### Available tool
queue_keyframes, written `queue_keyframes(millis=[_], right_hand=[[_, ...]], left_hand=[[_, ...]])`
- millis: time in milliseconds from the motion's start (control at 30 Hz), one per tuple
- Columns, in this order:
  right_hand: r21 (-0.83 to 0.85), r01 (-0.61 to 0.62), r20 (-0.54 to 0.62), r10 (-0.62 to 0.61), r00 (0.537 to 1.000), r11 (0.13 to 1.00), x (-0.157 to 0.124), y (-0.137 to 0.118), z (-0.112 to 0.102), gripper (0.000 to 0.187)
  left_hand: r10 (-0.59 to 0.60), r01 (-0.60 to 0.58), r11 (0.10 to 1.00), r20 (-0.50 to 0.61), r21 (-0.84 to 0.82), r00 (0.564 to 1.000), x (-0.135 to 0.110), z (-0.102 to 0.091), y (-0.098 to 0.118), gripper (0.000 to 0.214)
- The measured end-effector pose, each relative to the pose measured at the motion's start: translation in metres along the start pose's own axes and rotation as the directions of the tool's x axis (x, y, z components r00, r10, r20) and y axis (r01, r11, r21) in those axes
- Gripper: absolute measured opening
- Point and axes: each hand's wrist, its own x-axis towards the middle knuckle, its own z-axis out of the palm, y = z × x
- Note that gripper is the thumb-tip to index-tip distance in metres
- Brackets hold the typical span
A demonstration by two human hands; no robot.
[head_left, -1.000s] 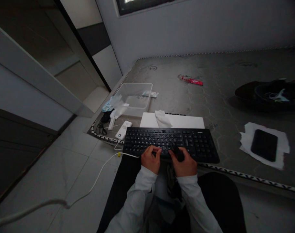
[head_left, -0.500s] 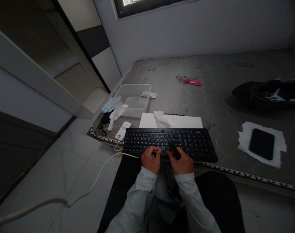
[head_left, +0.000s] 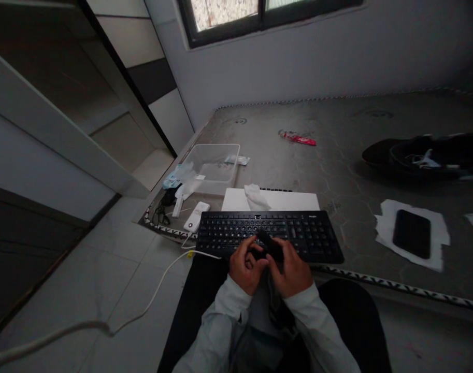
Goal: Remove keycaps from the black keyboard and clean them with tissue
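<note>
right hand (head_left: 292, 269) gripped small black object (head_left: 273, 248), fingers wrapped round it, over keyboard (head_left: 228, 228) at near edge of mattress (head_left: 259, 129). left hand (head_left: 244, 267) curled just beside object, thumbs almost meeting; could not tell whether it pinched object.

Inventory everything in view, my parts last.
mattress: 1, grey, centre
keyboard: 1, black, front
held item: 1, black, right hand
box: 1, white, behind keyboard
tissue: 1, white, on box
tub: 1, clear, left
packet: 1, pale, by tub
clutter: uncounted, mixed, by tub
device: 1, white, left
cable: 1, white, left
wrapper: 1, red, far
cap: 1, black, right
slab: 1, black, right
paper: 2, white, right
window: 1, dark-framed, top
cabinet: 1, pale, left
legs: 2, black, bottom
left hand: 1, at keyboard
right hand: 1, at keyboard
</note>
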Motion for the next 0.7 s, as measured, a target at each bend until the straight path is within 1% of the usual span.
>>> queue_keyframes(millis=[67, 133, 167, 233, 333, 433, 567, 633, 700], right_hand=[[0.046, 0.089, 0.093, -0.093, 0.991, 0.995, -0.003, -0.004, 0.002, 0.035], [0.126, 0.128, 0.119, -0.143, 0.983, 0.984, -0.004, -0.007, 0.003, 0.038], [0.169, 0.119, 0.114, -0.14, 0.984, 0.978, -0.005, -0.008, 0.003, 0.039], [0.243, 0.053, 0.102, -0.08, 0.992, 0.969, -0.005, -0.005, 0.002, 0.037], [0.303, -0.081, 0.129, 0.044, 0.991, 0.949, -0.005, 0.002, -0.001, 0.027], [0.351, -0.157, 0.151, 0.11, 0.982, 0.923, -0.005, 0.007, -0.003, 0.024], [0.433, -0.238, 0.142, 0.195, 0.97, 0.869, -0.007, 0.009, 0.0, 0.025], [0.455, -0.271, 0.132, 0.237, 0.963, 0.848, -0.008, 0.011, -0.001, 0.025], [0.448, -0.297, 0.082, 0.292, 0.953, 0.843, -0.009, 0.015, -0.005, 0.028]], left_hand=[[-0.026, 0.026, 1.0, 0.003, -0.009, 1.0, -0.002, 0.001, -0.001, 0.055], [-0.083, 0.083, 0.996, -0.015, -0.025, 0.996, -0.002, 0.0, -0.003, 0.046], [-0.113, 0.112, 0.992, -0.024, -0.055, 0.993, -0.002, 0.0, -0.003, 0.042], [-0.164, 0.156, 0.978, -0.047, -0.138, 0.985, -0.002, -0.002, -0.003, 0.041], [-0.216, 0.191, 0.952, -0.084, -0.238, 0.973, -0.003, -0.004, -0.001, 0.044], [-0.211, 0.179, 0.945, -0.091, -0.274, 0.973, -0.005, -0.005, -0.002, 0.047], [-0.138, 0.118, 0.973, -0.087, -0.201, 0.987, -0.007, -0.007, -0.007, 0.05], [-0.099, 0.094, 0.988, -0.038, -0.121, 0.994, -0.006, -0.011, -0.009, 0.051], [-0.066, 0.066, 0.997, -0.003, -0.026, 0.998, -0.005, -0.019, -0.009, 0.049]])
